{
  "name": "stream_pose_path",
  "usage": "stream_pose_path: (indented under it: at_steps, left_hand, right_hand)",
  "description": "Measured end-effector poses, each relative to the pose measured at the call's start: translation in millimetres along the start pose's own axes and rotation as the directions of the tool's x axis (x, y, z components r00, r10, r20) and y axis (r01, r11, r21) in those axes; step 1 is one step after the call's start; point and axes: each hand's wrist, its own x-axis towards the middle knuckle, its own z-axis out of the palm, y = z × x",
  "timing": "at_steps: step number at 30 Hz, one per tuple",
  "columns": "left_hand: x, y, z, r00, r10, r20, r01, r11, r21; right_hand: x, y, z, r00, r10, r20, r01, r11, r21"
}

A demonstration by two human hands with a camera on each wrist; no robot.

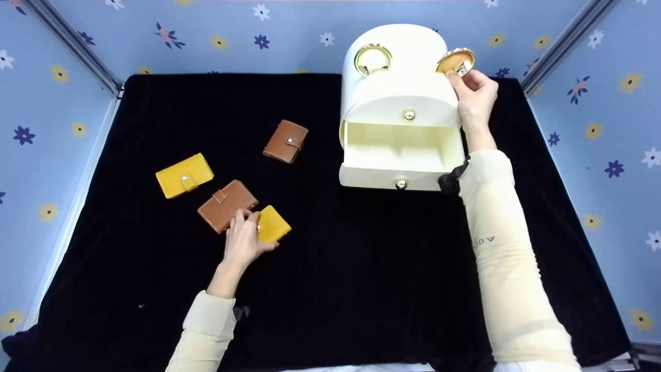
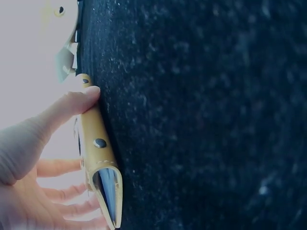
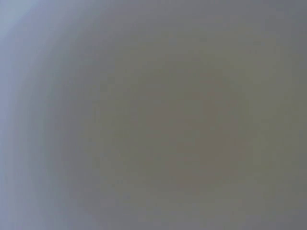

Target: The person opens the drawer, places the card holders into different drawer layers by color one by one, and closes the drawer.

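Note:
My left hand (image 1: 242, 243) grips a small yellow wallet (image 1: 273, 226) that lies on the black cloth. In the left wrist view the thumb presses the spine of the yellow wallet (image 2: 98, 134), with the fingers on its far side. Just beyond that hand lies a brown wallet (image 1: 225, 206) with a strap. My right hand (image 1: 477, 98) pinches a round gold-rimmed disc (image 1: 454, 61), tilted, at the right side of the white drawer box (image 1: 400, 103). A similar gold-rimmed round piece (image 1: 373, 59) is on the box's top left. The right wrist view is only a grey blur.
The box's lower drawer (image 1: 369, 176) is pulled out, with nothing visible inside. A yellow wallet (image 1: 181, 173) and a brown wallet (image 1: 285, 139) lie farther back on the black cloth (image 1: 330, 289). Blue flowered panels (image 1: 227, 31) stand around the cloth.

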Motion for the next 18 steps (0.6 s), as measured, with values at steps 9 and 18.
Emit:
stream_pose_path:
  at_steps: [9, 18]
  left_hand:
    - [-2.7, 16.3, -4.0, 1.0, 0.011, 0.007, -0.011, 1.0, -0.01]
    - [-4.7, 40.8, -12.8, 0.997, 0.072, -0.038, -0.074, 0.996, -0.053]
  right_hand:
    - [0.5, -0.4, 0.4, 1.0, 0.017, -0.008, -0.017, 1.0, 0.007]
    - [1.2, 0.7, -0.1, 1.0, 0.008, -0.005, -0.008, 1.0, -0.012]
